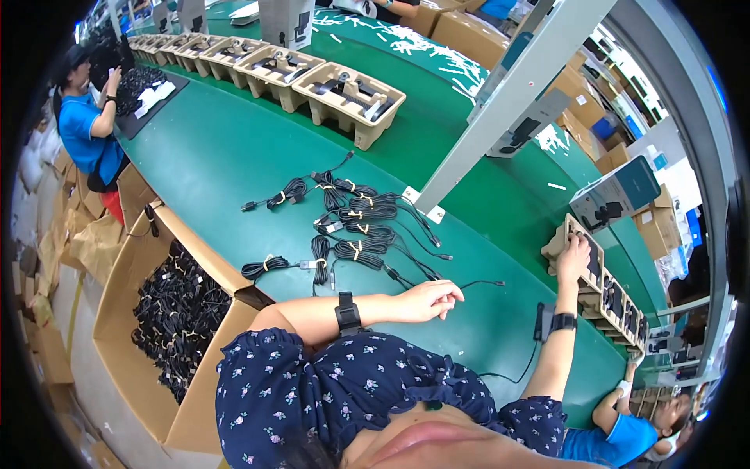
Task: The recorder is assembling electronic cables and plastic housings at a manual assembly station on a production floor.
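Over the green bench, my left hand (430, 302) lies with its fingers loosely curled, just in front of a pile of bundled black cables (367, 209) tied with pale bands. Its palm is hidden, so whether it holds anything does not show. A thin cable end (492, 283) sticks out beyond its fingertips. My right hand (574, 258) reaches out to the right and grips the near end of a beige moulded pulp tray (551, 252), its fingers over the top. A black part (596, 262) sits in that tray, partly behind the hand.
A large cardboard box (205, 254) full of black cables stands at my left. Filled pulp trays (351, 98) line the bench's far side; more (625, 313) stand at right. A grey metal post (500, 117) rises from the bench. Co-workers in blue (82, 129) are at both ends.
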A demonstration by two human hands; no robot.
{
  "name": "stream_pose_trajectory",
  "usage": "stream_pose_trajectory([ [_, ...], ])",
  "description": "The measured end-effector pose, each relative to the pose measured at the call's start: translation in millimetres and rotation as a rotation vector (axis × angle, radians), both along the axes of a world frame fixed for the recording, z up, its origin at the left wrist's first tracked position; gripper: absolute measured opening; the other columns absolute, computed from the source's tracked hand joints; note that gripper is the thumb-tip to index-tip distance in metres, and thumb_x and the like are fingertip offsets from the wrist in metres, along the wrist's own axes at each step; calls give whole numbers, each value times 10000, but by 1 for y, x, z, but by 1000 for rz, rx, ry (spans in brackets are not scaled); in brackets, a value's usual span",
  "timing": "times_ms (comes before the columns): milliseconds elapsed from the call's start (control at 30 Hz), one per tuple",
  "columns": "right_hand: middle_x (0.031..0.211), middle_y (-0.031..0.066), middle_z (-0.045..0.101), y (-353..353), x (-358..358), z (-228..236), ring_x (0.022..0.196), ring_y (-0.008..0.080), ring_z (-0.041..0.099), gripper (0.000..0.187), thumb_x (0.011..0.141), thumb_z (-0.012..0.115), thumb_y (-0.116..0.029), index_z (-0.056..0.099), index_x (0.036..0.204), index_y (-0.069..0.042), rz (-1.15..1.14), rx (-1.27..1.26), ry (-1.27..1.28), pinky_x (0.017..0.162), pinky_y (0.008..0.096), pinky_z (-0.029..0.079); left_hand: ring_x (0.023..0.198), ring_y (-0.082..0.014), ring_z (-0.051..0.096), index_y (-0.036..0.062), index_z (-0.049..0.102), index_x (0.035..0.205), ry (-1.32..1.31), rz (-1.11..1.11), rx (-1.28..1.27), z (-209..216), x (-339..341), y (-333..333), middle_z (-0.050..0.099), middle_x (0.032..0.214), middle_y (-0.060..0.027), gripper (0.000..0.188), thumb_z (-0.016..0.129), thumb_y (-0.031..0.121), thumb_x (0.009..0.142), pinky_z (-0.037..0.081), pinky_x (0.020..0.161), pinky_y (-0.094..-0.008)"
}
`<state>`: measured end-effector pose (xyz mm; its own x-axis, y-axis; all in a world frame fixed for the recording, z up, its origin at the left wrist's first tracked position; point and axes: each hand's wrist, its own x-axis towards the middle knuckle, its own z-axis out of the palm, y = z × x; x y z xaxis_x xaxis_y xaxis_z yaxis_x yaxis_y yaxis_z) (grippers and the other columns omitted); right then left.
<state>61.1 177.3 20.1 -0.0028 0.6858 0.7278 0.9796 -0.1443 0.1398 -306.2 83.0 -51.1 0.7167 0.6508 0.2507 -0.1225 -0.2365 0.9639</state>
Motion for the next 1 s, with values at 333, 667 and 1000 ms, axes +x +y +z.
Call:
stream_pose_trajectory([
  [333,1145,110,525,-166,-125,27,1039,297,507,271,791,606,-62,569,1059,-84,413,-495,206,875,380,399,694,-133,563,12,516,1086,98,-45,115,7,2,-11,476,857,-56,223,447,16,874,456,652,-282],
  [667,996,94,568,-191,-126,-32,913,267,541,162,809,540,8,612,927,-76,340,-181,377,788,357,418,799,-243,567,57,529,1068,195,-38,344,4,8,-17,525,900,-98,187,493,85,886,465,700,-351],
  [1000,920,109,546,-183,-116,-45,879,250,538,158,833,491,66,605,887,-30,413,-152,648,748,318,445,847,-262,551,48,525,1038,205,-39,455,-1,8,-18,517,908,-106,177,522,76,863,458,738,-369],
])
